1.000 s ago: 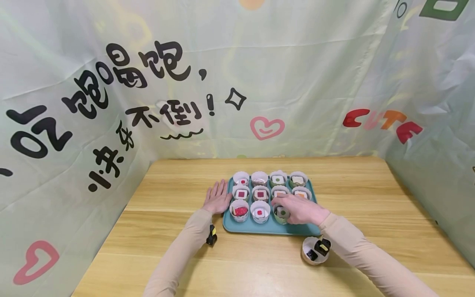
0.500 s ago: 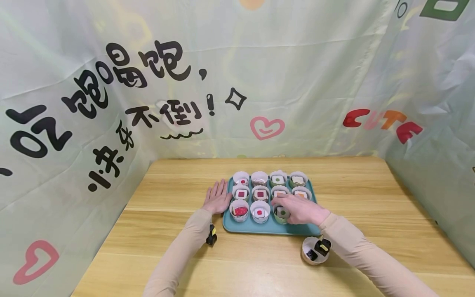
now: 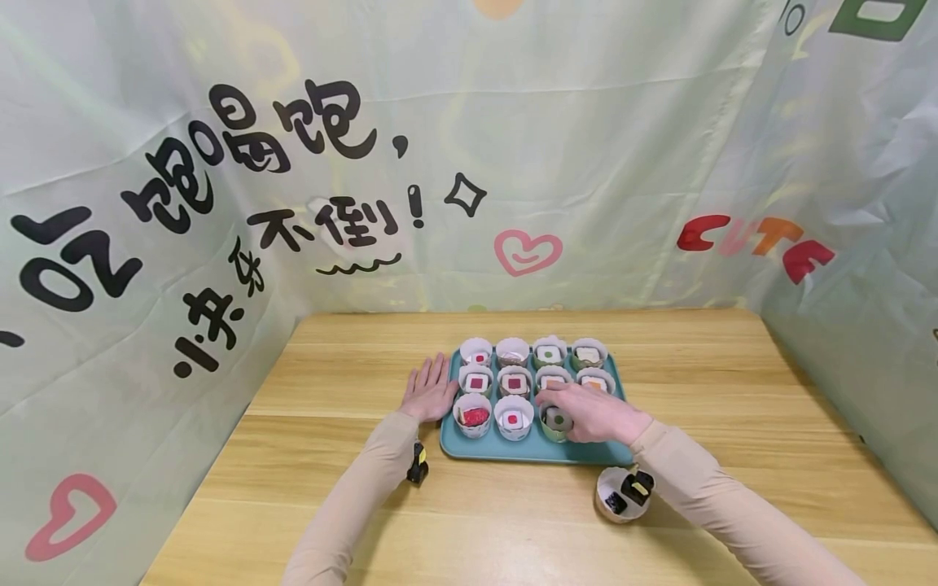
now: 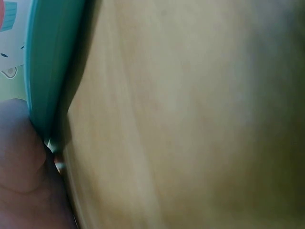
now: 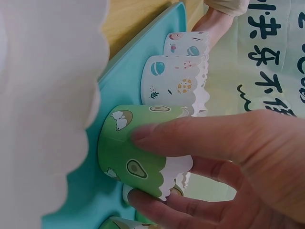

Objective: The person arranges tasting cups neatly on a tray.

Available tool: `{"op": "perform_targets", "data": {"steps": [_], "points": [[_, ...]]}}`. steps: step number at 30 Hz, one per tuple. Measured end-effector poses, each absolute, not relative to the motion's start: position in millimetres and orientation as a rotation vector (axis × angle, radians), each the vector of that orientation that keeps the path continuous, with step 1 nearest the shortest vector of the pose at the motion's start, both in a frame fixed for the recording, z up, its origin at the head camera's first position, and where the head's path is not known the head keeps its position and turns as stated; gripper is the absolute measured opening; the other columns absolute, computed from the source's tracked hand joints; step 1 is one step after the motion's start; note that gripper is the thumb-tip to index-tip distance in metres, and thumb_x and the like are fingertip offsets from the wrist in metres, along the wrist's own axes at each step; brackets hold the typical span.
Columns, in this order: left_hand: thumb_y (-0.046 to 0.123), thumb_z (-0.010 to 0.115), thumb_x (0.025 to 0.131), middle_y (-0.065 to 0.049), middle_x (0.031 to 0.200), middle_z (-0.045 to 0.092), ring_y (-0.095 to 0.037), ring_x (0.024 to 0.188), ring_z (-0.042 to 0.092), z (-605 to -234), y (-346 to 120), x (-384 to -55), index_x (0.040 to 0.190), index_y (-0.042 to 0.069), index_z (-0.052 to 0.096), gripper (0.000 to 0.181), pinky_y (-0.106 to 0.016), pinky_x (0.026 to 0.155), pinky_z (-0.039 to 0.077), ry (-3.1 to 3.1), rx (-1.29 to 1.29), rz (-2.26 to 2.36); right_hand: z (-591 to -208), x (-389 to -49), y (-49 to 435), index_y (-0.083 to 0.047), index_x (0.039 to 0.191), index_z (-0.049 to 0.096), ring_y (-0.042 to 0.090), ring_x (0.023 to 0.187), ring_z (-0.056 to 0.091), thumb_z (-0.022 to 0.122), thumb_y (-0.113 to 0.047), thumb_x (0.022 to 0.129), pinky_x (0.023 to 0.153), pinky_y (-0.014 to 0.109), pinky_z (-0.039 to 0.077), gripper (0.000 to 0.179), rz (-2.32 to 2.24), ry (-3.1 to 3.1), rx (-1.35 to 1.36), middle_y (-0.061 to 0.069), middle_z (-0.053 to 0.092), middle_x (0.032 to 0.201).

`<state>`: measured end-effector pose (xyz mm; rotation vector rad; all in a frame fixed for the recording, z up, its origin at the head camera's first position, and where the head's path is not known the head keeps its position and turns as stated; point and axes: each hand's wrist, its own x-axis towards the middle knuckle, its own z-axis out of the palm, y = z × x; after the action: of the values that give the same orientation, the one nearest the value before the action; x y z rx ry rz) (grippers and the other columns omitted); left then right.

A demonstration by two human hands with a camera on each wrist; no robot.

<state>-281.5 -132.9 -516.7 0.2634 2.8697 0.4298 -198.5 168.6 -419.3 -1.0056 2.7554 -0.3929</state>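
My right hand grips a green paper cup with avocado pictures, at the front row of the teal tray. In the right wrist view the thumb lies on the cup's near side and the fingers are on its other side. Inside that cup is a piece with a green dot, partly hidden by the hand. My left hand lies with straight fingers along the tray's left edge. Beside the gripped cup stands a white paper cup; at the front left, another cup holds a red piece.
Several more paper cups fill the tray in rows, most with white pieces marked in colour. A separate cup with dark pieces stands on the wooden table below the tray's right corner. A printed cloth encloses the table's back and sides.
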Motion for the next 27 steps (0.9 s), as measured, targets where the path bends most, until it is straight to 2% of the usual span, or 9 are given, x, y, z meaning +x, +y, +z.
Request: {"op": "perform_targets", "data": {"steps": [8, 14, 19, 22, 27], "points": [[0.045, 0.015, 0.109, -0.001, 0.173, -0.004, -0.026, 0.160, -0.006, -517.0, -133.2, -281.9, 0.164, 0.014, 0.004, 0.064, -0.048, 0.129, -0.004, 2.867, 0.263, 0.427, -416.5, -196.4, 172.0, -0.004, 0.135, 0.060, 0.043, 0.135, 0.052, 0.082, 0.001, 0.078, 0.104, 0.058, 0.049, 0.062, -0.414, 2.750, -1.041, 0.021, 0.056, 0.145], [0.046, 0.015, 0.108, -0.001, 0.173, -0.004, -0.026, 0.160, -0.006, -518.3, -133.1, -282.1, 0.164, 0.014, 0.004, 0.065, -0.048, 0.129, -0.004, 2.868, 0.267, 0.432, -412.2, -193.7, 180.2, -0.004, 0.133, 0.062, 0.039, 0.130, 0.057, 0.084, -0.011, 0.081, 0.104, 0.058, 0.048, 0.057, -0.434, 2.796, -1.115, 0.018, 0.061, 0.140], [0.046, 0.015, 0.108, -0.001, 0.173, -0.004, -0.026, 0.160, -0.006, -517.5, -133.1, -281.7, 0.164, 0.014, 0.004, 0.064, -0.048, 0.129, -0.004, 2.864, 0.266, 0.437, -408.5, -188.4, 190.8, -0.005, 0.137, 0.059, 0.041, 0.131, 0.056, 0.080, -0.022, 0.087, 0.107, 0.062, 0.043, 0.057, -0.501, 2.852, -1.041, 0.017, 0.062, 0.140], [0.046, 0.015, 0.108, -0.001, 0.172, -0.004, -0.026, 0.160, -0.006, -517.2, -133.1, -281.7, 0.164, 0.014, 0.004, 0.064, -0.048, 0.129, -0.004, 2.865, 0.266, 0.436, -406.0, -185.0, 197.3, -0.006, 0.138, 0.060, 0.040, 0.128, 0.057, 0.077, -0.028, 0.089, 0.104, 0.059, 0.047, 0.056, -0.562, 2.849, -0.975, 0.015, 0.064, 0.137], [0.045, 0.015, 0.108, -0.001, 0.172, -0.004, -0.026, 0.160, -0.006, -516.7, -133.4, -281.3, 0.164, 0.015, 0.004, 0.064, -0.048, 0.129, -0.004, 2.866, 0.265, 0.433, -400.1, -178.6, 206.4, -0.004, 0.130, 0.064, 0.030, 0.112, 0.065, 0.071, -0.036, 0.094, 0.090, 0.048, 0.056, 0.049, -0.572, 2.793, -0.872, 0.012, 0.069, 0.125]]}}
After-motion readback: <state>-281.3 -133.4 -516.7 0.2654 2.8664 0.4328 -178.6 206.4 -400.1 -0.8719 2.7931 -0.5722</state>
